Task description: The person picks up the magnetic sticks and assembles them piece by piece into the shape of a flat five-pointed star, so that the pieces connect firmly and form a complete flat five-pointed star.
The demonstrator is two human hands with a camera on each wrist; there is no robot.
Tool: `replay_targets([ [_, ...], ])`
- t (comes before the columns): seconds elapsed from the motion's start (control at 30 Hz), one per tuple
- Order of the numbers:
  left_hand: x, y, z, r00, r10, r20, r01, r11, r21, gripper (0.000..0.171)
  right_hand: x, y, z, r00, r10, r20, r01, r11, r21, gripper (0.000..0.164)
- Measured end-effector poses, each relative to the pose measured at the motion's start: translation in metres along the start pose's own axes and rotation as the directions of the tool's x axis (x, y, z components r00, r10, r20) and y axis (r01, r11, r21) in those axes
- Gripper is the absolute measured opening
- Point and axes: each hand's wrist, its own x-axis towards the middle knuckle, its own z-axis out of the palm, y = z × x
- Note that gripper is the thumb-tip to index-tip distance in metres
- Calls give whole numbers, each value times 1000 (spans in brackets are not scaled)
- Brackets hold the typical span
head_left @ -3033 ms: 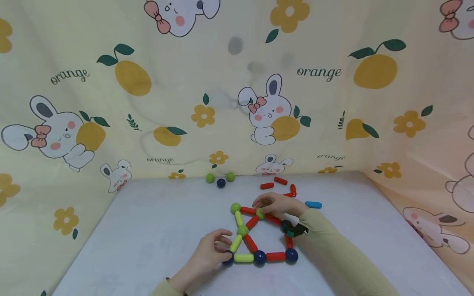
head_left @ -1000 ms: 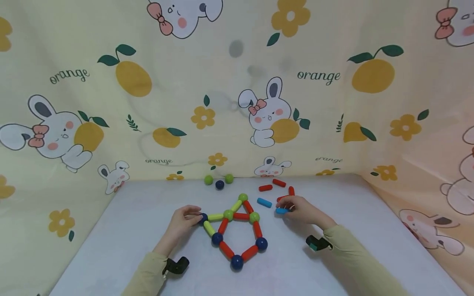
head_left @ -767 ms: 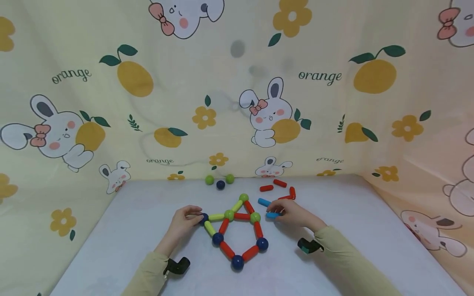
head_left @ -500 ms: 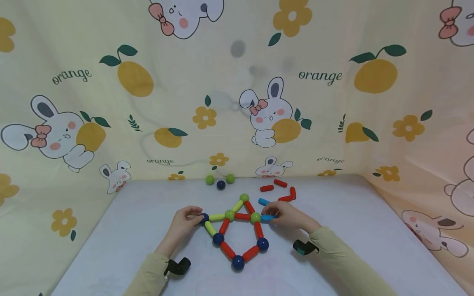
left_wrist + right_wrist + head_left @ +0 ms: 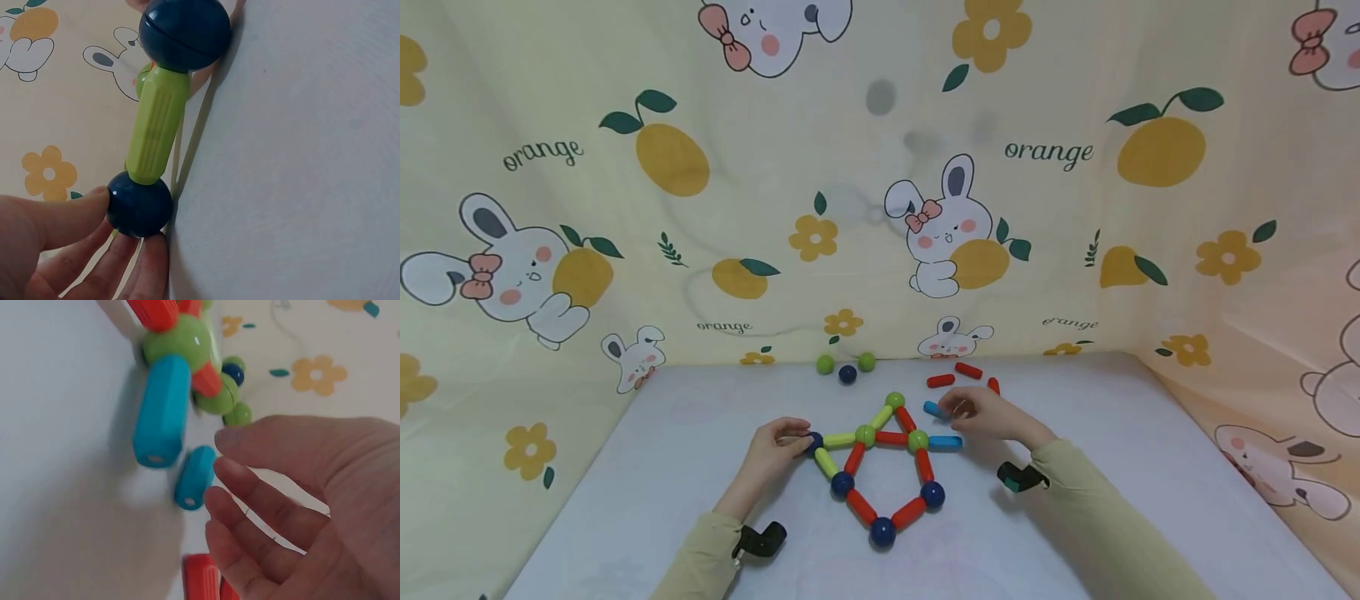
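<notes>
A flat frame of magnetic rods and balls lies on the table, with a pentagon of red rods [image 5: 861,506] and two smaller triangles on its sides. At its left corner my left hand [image 5: 772,454] pinches a dark blue ball [image 5: 139,204] between thumb and fingers; a yellow-green rod [image 5: 157,125] joins it to another blue ball [image 5: 185,32]. One blue rod [image 5: 945,442] sticks out rightward from the green ball [image 5: 918,440]. Beyond it, my right hand [image 5: 988,414] hovers beside a loose blue rod [image 5: 195,478], its bent fingers apart and holding nothing.
Several loose red rods [image 5: 941,381] lie behind the right hand, one partly covered by it. Two green balls [image 5: 825,364] and a dark blue ball [image 5: 847,374] sit at the table's back edge. A printed cloth [image 5: 850,275] hangs behind the table.
The frame was turned and shifted earlier. My right hand brought a blue rod to the frame's right green ball, let go, and moved back toward the other blue rod. The left hand stays on its ball.
</notes>
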Motion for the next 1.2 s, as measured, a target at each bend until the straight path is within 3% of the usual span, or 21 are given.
replay_targets([
  [0.33, 1, -1, 1, 1000, 15, 2, -15, 1000, 10, 26, 23, 6, -3, 996, 86, -37, -88, 995, -48, 34],
  [0.7, 2, -2, 1, 1000, 16, -9, -16, 1000, 21, 26, 36, 4, 6, 990, 139, 13, -137, 986, -99, 38],
  [1.07, 0, -1, 1, 1000, 16, -12, -16, 1000, 17, 26, 28, 2, 1, 997, 76, 26, -72, 989, -131, 35],
  [1.2, 0, -1, 1, 1000, 25, -10, -25, 999, 23, 25, 17, -6, -6, 1000, 8, 21, -5, 992, -125, 33],
])
